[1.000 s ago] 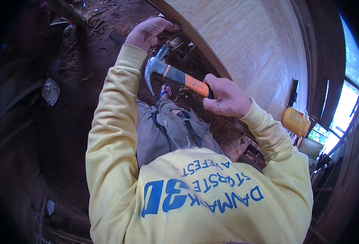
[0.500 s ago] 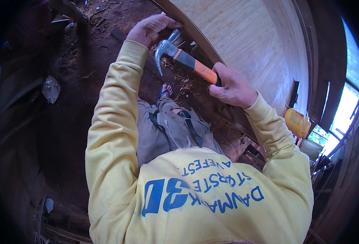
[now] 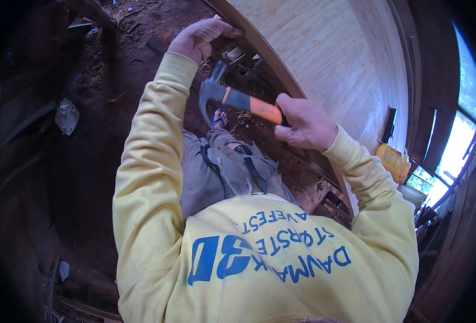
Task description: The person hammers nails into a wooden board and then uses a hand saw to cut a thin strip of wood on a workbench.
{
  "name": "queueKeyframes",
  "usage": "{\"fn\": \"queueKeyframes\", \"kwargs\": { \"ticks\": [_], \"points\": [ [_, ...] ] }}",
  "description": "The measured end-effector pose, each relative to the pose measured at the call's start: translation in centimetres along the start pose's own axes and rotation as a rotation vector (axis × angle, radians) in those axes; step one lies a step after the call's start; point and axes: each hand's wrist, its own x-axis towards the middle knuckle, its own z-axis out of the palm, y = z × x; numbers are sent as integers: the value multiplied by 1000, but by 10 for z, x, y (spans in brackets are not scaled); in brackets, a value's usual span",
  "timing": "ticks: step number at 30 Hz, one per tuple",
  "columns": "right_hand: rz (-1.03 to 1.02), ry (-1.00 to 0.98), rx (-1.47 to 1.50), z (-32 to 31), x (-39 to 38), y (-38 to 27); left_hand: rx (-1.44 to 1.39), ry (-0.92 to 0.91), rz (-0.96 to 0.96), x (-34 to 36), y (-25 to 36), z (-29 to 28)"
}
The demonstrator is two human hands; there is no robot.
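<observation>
My right hand [image 3: 307, 123] is wrapped round the end of a claw hammer's orange and black handle. The claw hammer [image 3: 239, 100] points left, its metal head blurred a little and held apart from the panel's edge. At the far side, my left hand [image 3: 201, 39] has its thumb and fingers pinched together against the rim of a large pale wooden panel [image 3: 324, 48]. Whatever lies between those fingertips is too small or hidden to make out.
Wood shavings and scraps lie on the dark earth floor [image 3: 130, 81] around my sandalled foot [image 3: 219, 118]. A yellow bucket [image 3: 393, 162] stands at the right beside the panel, near a bright opening. A pale flat piece [image 3: 67, 117] lies on the left.
The hammer head has swung back, leftward and nearer to me, away from the panel's edge. My right hand has shifted slightly left with it; my left hand stays at the edge.
</observation>
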Motion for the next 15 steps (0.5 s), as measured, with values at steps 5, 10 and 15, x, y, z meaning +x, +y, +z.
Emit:
{"fn": "queueKeyframes", "kwargs": {
  "ticks": [5, 10, 15],
  "points": [
    [43, 3, 34, -2, -3, -3, -120, -75, -25, -13, 8, 9],
    [91, 79, 69, -4, -1, 2, -69, -22, -74, -21, 13, 19],
    [69, -5, 53, -9, 1, -3, -138, -105, -109, -9, 8, 6]
  ]
}}
